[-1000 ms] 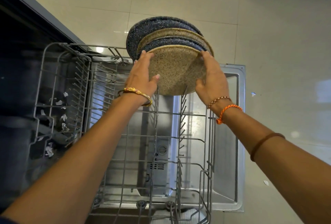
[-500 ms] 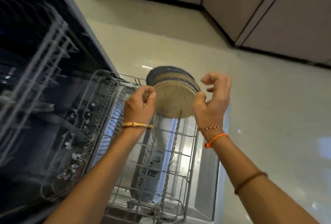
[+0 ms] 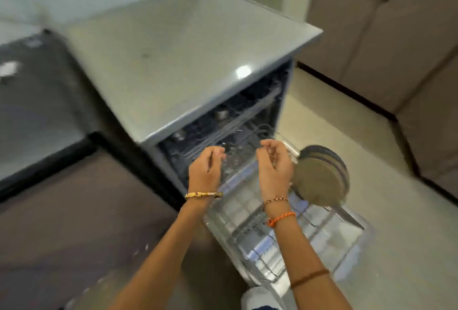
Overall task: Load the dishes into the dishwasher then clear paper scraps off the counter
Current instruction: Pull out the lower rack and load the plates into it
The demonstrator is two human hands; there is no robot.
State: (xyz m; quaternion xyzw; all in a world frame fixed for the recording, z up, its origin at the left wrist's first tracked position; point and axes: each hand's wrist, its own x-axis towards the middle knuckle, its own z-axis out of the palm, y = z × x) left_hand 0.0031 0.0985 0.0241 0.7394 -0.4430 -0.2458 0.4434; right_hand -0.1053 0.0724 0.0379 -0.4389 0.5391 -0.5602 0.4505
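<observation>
Hands, centre frame: left hand (image 3: 205, 169) and right hand (image 3: 273, 164) raised with fingers loosely curled, grasping nothing, touching nothing. Round speckled beige and blue plates (image 3: 321, 180), stacked on edge, right of centre, upright in pulled-out grey wire dishwasher rack (image 3: 285, 247). Frame blurred.

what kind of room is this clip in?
Most likely a home kitchen. An open dishwasher has its lower rack pulled out with a stack of plates standing in it, a grey countertop sits over it, and cabinet doors line the far wall.
</observation>
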